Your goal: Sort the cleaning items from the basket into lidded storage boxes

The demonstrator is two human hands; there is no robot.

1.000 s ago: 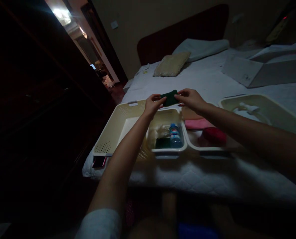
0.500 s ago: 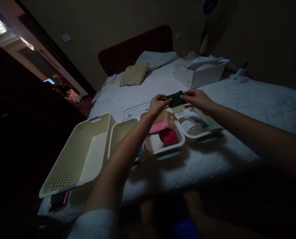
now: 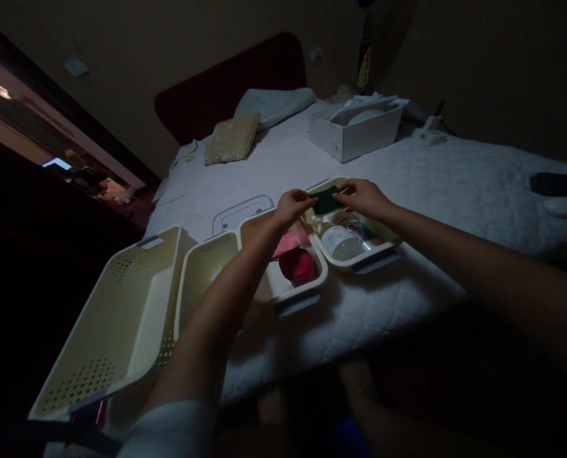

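Both hands pinch a small dark green pad (image 3: 326, 201) between them, my left hand (image 3: 291, 207) at its left end and my right hand (image 3: 362, 196) at its right end. They hold it low over the rightmost cream bin (image 3: 377, 247), which contains a clear bottle (image 3: 339, 242) and other small items. The middle cream bin (image 3: 287, 293) to its left holds a red round object (image 3: 297, 264) and something pink (image 3: 287, 242).
A third small cream bin (image 3: 190, 280) and a large perforated cream basket (image 3: 116, 331) lie further left on the white mattress (image 3: 436, 191). A flat lid (image 3: 238, 212), a white open box (image 3: 354, 127), two pillows (image 3: 230, 137) and a dark object (image 3: 557, 184) also rest on the bed.
The view swung right and the hands carried the green pad from above the left bins to low over the rightmost bin. Both hands kept their grip.
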